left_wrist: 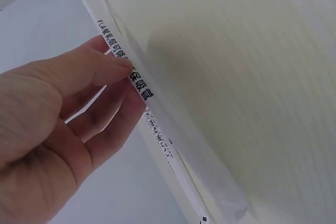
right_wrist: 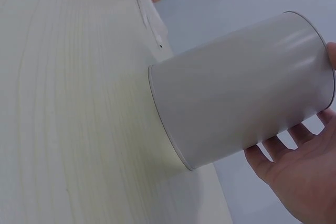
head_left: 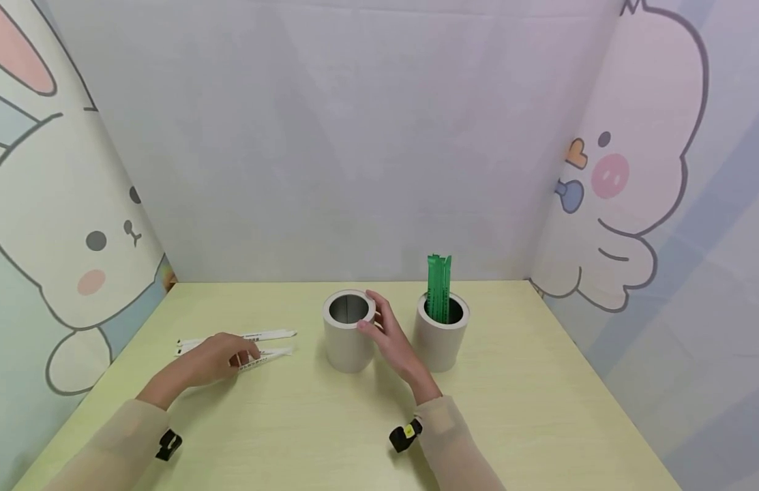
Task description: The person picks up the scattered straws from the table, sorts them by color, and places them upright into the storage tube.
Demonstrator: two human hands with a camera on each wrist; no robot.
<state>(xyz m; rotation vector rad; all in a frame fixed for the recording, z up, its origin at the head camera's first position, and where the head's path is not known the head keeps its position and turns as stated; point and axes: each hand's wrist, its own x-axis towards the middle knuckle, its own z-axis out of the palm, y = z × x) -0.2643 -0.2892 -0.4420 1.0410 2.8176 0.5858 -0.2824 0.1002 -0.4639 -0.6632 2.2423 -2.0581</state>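
Observation:
My left hand (head_left: 222,356) pinches a white paper-wrapped straw (left_wrist: 140,85) between thumb and fingers, low over the table at the left. Black printing runs along its wrapper. Beside it, further wrapped straws (head_left: 269,335) lie on the table, partly hidden by the hand. At the middle stands an upright off-white cylindrical canister (head_left: 348,348), its open mouth showing a grey inside with nothing in it. My right hand (head_left: 394,341) holds this canister at its right side, the thumb by the rim and the fingertips against the wall (right_wrist: 236,93).
Just right of my right hand stands a second off-white canister (head_left: 437,344), with several long green-wrapped sticks (head_left: 438,290) upright in it. Pale cloth walls with cartoon animals enclose the light wooden table (head_left: 539,409) at the back and sides.

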